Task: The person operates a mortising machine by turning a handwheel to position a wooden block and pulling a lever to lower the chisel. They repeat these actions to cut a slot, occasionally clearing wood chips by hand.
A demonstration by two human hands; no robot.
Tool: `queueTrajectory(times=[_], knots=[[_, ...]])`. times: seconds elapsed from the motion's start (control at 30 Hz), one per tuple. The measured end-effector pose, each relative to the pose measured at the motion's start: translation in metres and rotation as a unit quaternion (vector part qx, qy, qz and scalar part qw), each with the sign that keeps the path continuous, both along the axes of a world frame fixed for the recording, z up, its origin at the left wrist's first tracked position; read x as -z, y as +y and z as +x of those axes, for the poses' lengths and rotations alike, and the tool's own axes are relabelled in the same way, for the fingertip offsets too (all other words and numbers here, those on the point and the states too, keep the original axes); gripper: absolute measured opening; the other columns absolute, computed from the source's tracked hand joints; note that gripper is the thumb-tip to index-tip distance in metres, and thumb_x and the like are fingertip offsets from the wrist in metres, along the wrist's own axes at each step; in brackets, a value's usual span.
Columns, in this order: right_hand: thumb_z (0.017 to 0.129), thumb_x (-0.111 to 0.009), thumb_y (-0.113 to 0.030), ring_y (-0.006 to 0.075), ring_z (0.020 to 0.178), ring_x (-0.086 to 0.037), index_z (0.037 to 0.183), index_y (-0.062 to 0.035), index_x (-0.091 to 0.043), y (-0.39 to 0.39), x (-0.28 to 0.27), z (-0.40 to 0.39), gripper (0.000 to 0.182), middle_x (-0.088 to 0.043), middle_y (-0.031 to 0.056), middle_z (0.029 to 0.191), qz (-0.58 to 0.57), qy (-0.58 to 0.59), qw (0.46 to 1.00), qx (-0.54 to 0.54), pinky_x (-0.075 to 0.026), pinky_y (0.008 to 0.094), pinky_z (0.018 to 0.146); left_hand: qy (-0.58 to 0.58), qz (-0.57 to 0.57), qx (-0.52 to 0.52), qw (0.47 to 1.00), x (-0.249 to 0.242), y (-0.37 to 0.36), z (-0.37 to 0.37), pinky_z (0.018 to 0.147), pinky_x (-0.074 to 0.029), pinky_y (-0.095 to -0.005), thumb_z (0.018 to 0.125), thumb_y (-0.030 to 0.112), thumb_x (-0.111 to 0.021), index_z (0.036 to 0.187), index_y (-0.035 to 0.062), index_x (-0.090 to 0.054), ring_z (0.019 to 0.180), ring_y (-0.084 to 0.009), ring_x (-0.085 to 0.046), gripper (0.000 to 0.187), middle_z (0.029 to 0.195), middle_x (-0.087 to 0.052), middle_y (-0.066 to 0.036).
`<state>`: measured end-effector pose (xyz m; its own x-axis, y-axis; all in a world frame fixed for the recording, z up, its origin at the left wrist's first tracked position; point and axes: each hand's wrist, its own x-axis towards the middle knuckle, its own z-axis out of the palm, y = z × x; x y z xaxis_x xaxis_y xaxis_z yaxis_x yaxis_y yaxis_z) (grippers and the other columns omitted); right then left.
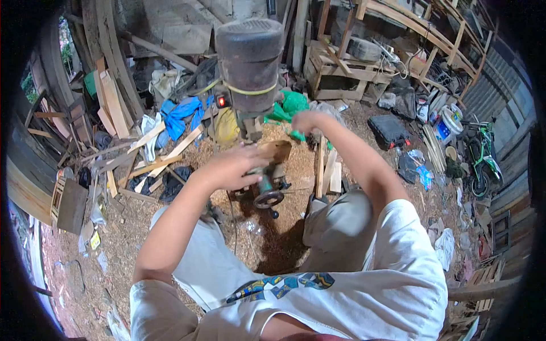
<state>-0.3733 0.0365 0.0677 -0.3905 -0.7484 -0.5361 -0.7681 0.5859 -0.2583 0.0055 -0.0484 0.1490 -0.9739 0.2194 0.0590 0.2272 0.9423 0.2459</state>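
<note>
A tall machine (pixel 250 65) with a dark, dusty cylindrical motor housing stands in front of me, a small red light glowing on its left side. My left hand (pixel 236 166) reaches over the machine's table area, its fingers spread beside a curved brown wooden piece (pixel 276 151). Whether the fingers touch the wood is unclear. Below them sits a round handwheel (pixel 268 199). My right hand (pixel 307 121) is raised to the right of the machine, near a green plastic bag (pixel 294 103); its fingers are blurred and partly hidden.
Blue cloth (pixel 181 118) and wooden offcuts (pixel 159 166) lie on the left. Upright boards (pixel 330 170) stand near my right knee. Further right are a black case (pixel 388 132), a white bucket (pixel 449 122) and a small green bike (pixel 482 159). A wooden bench (pixel 347 73) stands behind.
</note>
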Motion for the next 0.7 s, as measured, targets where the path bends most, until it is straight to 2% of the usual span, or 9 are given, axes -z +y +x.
queueTrajectory(times=[0.1,0.17,0.2,0.37,0.47,0.53,0.6,0.63,0.7], knots=[[0.095,-0.062,-0.028,0.0418,0.09,-0.077,0.115,0.0043,-0.075,-0.049,-0.03,-0.049,0.04,-0.078,0.0254,0.109,-0.3,0.065,0.949,0.074,-0.061,0.0499,0.08,-0.003,0.02,0.041,0.999,0.001,-0.001,-0.003,0.127,-0.034,-0.0562,0.101,0.036,-0.071,0.139,0.01,-0.069,0.148,-0.0401,-0.05,0.046,0.155,-0.058,-0.021],[0.098,-0.064,-0.034,0.0391,0.109,-0.074,0.125,-0.0046,-0.074,-0.051,-0.088,-0.02,0.041,-0.075,0.0265,0.118,-0.505,0.142,0.839,0.141,-0.058,0.0466,0.094,-0.011,0.033,0.044,0.998,0.002,-0.004,-0.006,0.127,-0.035,-0.0558,0.101,0.034,-0.07,0.138,0.0094,-0.069,0.147,-0.0401,-0.051,0.044,0.154,-0.058,-0.021],[0.099,-0.068,-0.042,0.0346,0.108,-0.074,0.126,-0.0022,-0.072,-0.075,-0.114,-0.032,0.048,-0.077,0.0233,0.117,-0.494,-0.066,0.84,0.215,-0.057,0.0427,0.095,-0.022,0.056,0.05,0.997,0.002,-0.005,-0.008,0.126,-0.036,-0.0554,0.102,0.033,-0.07,0.136,0.0088,-0.07,0.146,-0.0402,-0.052,0.042,0.154,-0.059,-0.021],[0.104,-0.062,-0.056,0.0235,0.124,-0.064,0.137,0.0031,-0.065,-0.123,-0.216,-0.004,0.068,-0.071,0.0157,0.132,-0.683,-0.323,0.637,0.157,-0.045,0.0358,0.109,-0.052,0.045,0.049,0.996,0.001,-0.008,-0.012,0.116,-0.048,-0.0497,0.102,0.031,-0.069,0.135,0.0055,-0.069,0.135,-0.0429,-0.06,0.042,0.146,-0.063,-0.023],[0.106,-0.056,-0.057,0.0241,0.132,-0.058,0.144,0.0046,-0.059,-0.154,-0.257,-0.024,0.072,-0.067,0.0159,0.138,-0.713,-0.279,0.636,0.098,-0.039,0.0353,0.115,-0.1,0.041,0.022,0.994,0.002,-0.011,-0.015,0.11,-0.051,-0.0496,0.102,0.03,-0.068,0.134,0.0044,-0.07,0.128,-0.0422,-0.064,0.041,0.139,-0.066,-0.022],[0.108,-0.054,-0.057,0.0247,0.126,-0.06,0.143,0.0061,-0.058,-0.164,-0.278,-0.026,0.072,-0.068,0.0151,0.131,-0.74,-0.243,0.624,0.065,-0.042,0.0364,0.111,-0.091,0.038,0.026,0.995,0.003,-0.013,-0.015,0.104,-0.053,-0.0493,0.102,0.031,-0.068,0.133,0.0038,-0.069,0.123,-0.0408,-0.066,0.042,0.133,-0.068,-0.02],[0.109,-0.052,-0.056,0.0263,0.125,-0.06,0.142,0.0066,-0.058,-0.164,-0.293,-0.025,0.071,-0.068,0.016,0.128,-0.709,-0.397,0.572,0.109,-0.042,0.0384,0.111,-0.114,0.027,0.009,0.993,0.001,-0.012,-0.014,0.102,-0.054,-0.0499,0.102,0.033,-0.068,0.133,0.0036,-0.069,0.12,-0.0395,-0.067,0.043,0.13,-0.069,-0.018],[0.11,-0.049,-0.056,0.026,0.103,-0.069,0.13,0.0032,-0.061,-0.161,-0.298,-0.022,0.063,-0.069,0.0142,0.112,-0.736,-0.341,0.571,0.127,-0.053,0.0393,0.094,-0.116,0.026,0.009,0.993,0.002,-0.011,-0.014,0.102,-0.054,-0.0499,0.102,0.033,-0.068,0.133,0.0036,-0.069,0.12,-0.0395,-0.067,0.043,0.13,-0.069,-0.018],[0.11,-0.048,-0.057,0.0248,0.089,-0.069,0.123,0.0004,-0.061,-0.151,-0.304,-0.016,0.06,-0.067,0.0121,0.103,-0.748,-0.326,0.565,0.121,-0.054,0.0386,0.081,-0.119,0.023,-0.006,0.993,0.004,-0.011,-0.015,0.1,-0.055,-0.0495,0.102,0.036,-0.066,0.134,0.005,-0.068,0.119,-0.0385,-0.068,0.044,0.129,-0.07,-0.017]])
